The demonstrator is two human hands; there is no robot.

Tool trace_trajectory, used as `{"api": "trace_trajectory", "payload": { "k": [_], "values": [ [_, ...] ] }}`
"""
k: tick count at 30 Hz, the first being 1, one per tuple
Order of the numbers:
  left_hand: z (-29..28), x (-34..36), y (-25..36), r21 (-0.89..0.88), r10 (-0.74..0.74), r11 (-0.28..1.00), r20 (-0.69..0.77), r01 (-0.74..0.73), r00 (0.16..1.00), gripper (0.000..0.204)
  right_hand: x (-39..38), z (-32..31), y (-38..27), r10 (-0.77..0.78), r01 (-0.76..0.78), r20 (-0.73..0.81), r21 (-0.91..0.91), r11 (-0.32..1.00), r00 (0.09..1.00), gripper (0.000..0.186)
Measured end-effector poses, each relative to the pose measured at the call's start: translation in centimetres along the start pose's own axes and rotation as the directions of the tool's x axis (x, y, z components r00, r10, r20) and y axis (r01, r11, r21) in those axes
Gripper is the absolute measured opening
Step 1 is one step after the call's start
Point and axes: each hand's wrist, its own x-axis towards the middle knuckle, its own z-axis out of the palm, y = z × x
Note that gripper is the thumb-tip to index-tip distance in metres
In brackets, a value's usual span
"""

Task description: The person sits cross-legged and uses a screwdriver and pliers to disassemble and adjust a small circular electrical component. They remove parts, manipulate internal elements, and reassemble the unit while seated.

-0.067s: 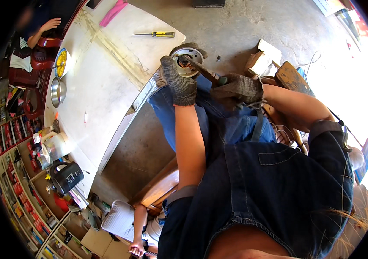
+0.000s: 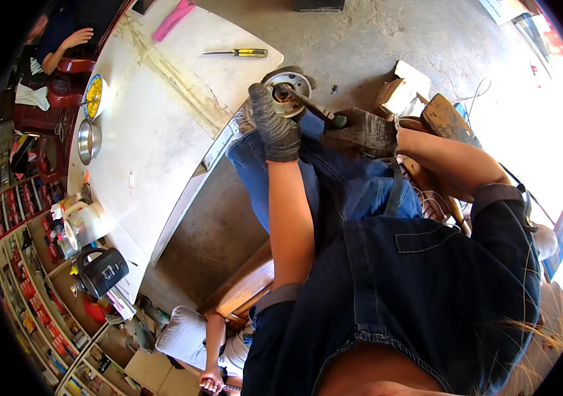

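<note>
Grey knit work gloves cover both my hands. My left hand [image 2: 275, 129] is closed on a round metal housing [image 2: 302, 84], steadying it over my lap near the table's corner. The housing has a pale, perforated rim, with a dark, copper-coloured middle. My right hand [image 2: 364, 132] grips a long, dark hand tool [image 2: 314, 108] with some green on its handle; its exact kind is hard to make out. The tool's tip reaches into the middle of the housing. Part of the housing's near side is hidden by my left glove.
On the white table [image 2: 169, 142] lie a yellow-and-black screwdriver [image 2: 248, 53] and a pink cloth [image 2: 172, 20]. A bowl of yellow food [image 2: 95, 96], a metal bowl [image 2: 89, 141] and a black kettle [image 2: 102, 270] line its left side. Wooden chair parts [image 2: 450, 119] stand at my right. Other people sit nearby.
My right hand has shifted slightly left with the tool. The housing has moved slightly to the right, and my left hand is nearly where it was.
</note>
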Motion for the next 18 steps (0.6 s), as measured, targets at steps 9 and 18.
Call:
{"api": "trace_trajectory", "payload": {
  "k": [9, 18],
  "values": [
    [-1.1, 1.4, -1.7, 0.459, 0.161, 0.887, -0.19, -0.058, 0.968, 0.037, 2.6, 0.1, 0.7, -0.243, -0.092, -0.45, -0.604, 0.791, 0.859, 0.035],
    [0.7, 1.1, -2.1, 0.442, 0.265, 0.891, -0.322, -0.103, 0.909, 0.046, 4.9, 1.7, 2.2, -0.29, -0.127, -0.527, -0.619, 0.775, 0.799, 0.032]
  ]
}}
